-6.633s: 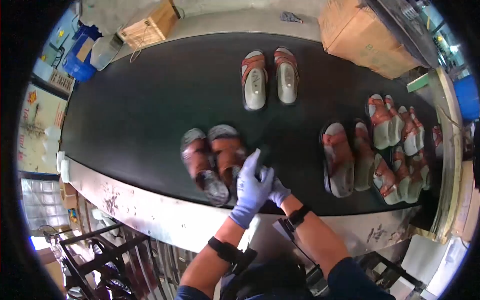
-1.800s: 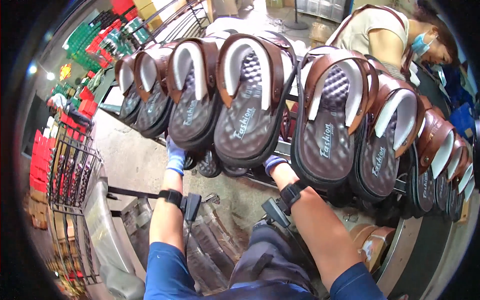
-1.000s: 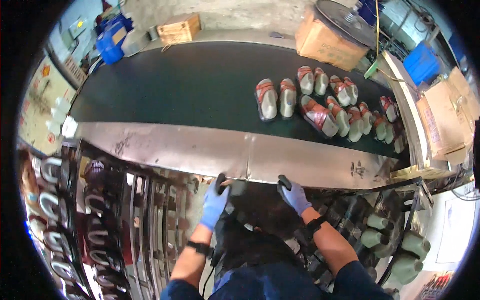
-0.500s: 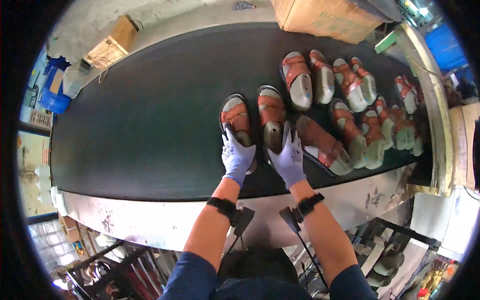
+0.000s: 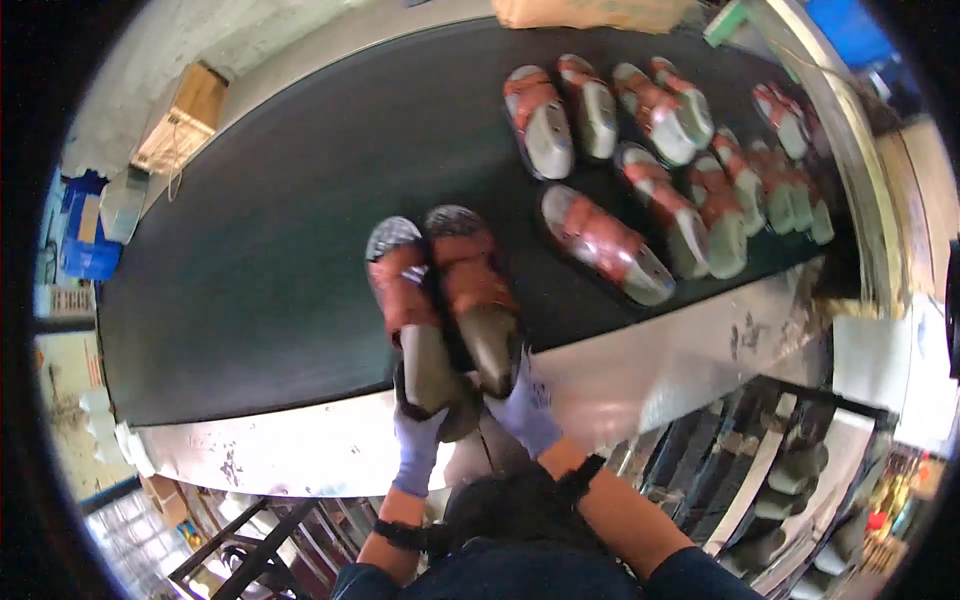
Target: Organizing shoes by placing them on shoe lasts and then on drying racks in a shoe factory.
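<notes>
Two red-strapped sandals, each fitted on a grey-brown shoe last, are held side by side above the near edge of the black conveyor belt (image 5: 260, 270). My gloved left hand (image 5: 416, 432) is closed round the heel end of the left sandal (image 5: 408, 310). At the heel of the right sandal (image 5: 474, 275), my gloved right hand (image 5: 528, 408) keeps its grip. The toes of both point away from me, tipped up, with speckled toe areas showing. Part of the fingers is hidden behind the lasts. To the right, a single similar sandal (image 5: 605, 243) lies slanted on the belt.
Several more sandals on lasts (image 5: 660, 115) stand in rows at the right of the belt. A wooden frame (image 5: 820, 110) rises past them. A cardboard box (image 5: 590, 12) sits at the far edge, a wooden box (image 5: 182, 118) at the far left. Racks (image 5: 760, 470) stand below.
Both sandals have been lifted off the belt and brought nearer to me, with my hands now at their heels. The whole view has shifted, so the other sandals appear higher and further left.
</notes>
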Available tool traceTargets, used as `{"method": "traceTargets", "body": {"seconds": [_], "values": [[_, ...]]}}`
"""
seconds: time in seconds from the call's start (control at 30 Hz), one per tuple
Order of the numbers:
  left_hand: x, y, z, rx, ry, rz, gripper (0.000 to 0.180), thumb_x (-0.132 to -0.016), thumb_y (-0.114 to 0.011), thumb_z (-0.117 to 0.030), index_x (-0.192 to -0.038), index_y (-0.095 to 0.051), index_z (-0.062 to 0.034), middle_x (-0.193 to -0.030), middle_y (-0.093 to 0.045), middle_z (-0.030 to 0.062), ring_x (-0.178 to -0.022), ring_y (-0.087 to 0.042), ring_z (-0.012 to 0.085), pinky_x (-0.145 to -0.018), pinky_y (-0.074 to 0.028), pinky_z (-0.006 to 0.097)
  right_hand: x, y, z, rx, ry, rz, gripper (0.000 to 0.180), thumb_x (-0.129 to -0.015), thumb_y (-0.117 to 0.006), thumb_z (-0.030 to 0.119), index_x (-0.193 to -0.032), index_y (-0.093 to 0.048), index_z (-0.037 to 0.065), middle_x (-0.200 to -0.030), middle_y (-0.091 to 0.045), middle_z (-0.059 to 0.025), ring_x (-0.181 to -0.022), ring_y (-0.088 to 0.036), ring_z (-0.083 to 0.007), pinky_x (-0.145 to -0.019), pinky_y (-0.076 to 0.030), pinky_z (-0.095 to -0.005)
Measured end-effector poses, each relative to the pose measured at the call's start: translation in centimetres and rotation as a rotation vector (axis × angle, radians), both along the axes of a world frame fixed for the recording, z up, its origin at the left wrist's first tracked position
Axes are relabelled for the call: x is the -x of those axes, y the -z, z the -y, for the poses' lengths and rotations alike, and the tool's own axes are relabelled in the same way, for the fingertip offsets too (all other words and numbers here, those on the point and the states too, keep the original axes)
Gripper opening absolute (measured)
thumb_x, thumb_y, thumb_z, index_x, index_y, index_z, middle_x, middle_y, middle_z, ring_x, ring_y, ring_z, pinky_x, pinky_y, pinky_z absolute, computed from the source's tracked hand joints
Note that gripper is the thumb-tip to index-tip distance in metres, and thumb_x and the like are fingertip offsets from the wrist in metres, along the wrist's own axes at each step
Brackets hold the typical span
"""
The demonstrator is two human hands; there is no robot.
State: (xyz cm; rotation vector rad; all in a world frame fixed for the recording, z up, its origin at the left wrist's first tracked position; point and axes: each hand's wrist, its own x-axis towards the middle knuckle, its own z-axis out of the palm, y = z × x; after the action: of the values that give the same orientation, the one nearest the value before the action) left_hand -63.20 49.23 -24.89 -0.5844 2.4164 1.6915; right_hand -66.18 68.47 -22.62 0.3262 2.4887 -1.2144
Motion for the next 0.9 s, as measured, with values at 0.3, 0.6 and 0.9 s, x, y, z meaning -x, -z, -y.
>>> {"method": "traceTargets", "body": {"seconds": [0.3, 0.6, 0.9], "values": [[-19.0, 0.5, -7.6, -0.587, 0.210, 0.591, 0.061, -0.068, -0.072, -0.004, -0.123, -0.046, -0.0026, -0.106, -0.059, 0.0110, -0.093, -0.060, 0.0219, -0.081, -0.052, 0.034, -29.8, 0.3, -12.1, 1.231, 0.782, 0.315, 0.056, -0.078, -0.066, 0.012, -0.129, -0.043, 0.003, -0.123, -0.053, -0.0092, -0.111, -0.052, -0.0195, -0.093, -0.044, -0.0352], [-18.4, 2.1, -42.9, -0.888, 1.064, 0.824, 0.048, -0.075, -0.068, -0.004, -0.120, -0.050, 0.0000, -0.105, -0.061, 0.0119, -0.091, -0.062, 0.0223, -0.079, -0.053, 0.034, -43.4, 4.8, -29.1, 1.020, 1.607, -0.549, 0.037, -0.085, -0.059, 0.012, -0.121, -0.053, 0.001, -0.115, -0.058, -0.0078, -0.102, -0.056, -0.0217, -0.090, -0.044, -0.0345], [-21.2, 8.0, -52.7, -0.261, 1.438, -0.129, 0.052, -0.074, -0.067, -0.035, -0.113, -0.056, -0.0023, -0.099, -0.063, 0.0213, -0.092, -0.061, 0.0343, -0.083, -0.048, 0.040, -40.9, 4.9, -33.8, 0.589, 1.548, -0.303, 0.043, -0.095, -0.043, 0.032, -0.125, -0.050, 0.001, -0.119, -0.057, -0.0088, -0.104, -0.053, -0.0213, -0.093, -0.041, -0.0326]]}}
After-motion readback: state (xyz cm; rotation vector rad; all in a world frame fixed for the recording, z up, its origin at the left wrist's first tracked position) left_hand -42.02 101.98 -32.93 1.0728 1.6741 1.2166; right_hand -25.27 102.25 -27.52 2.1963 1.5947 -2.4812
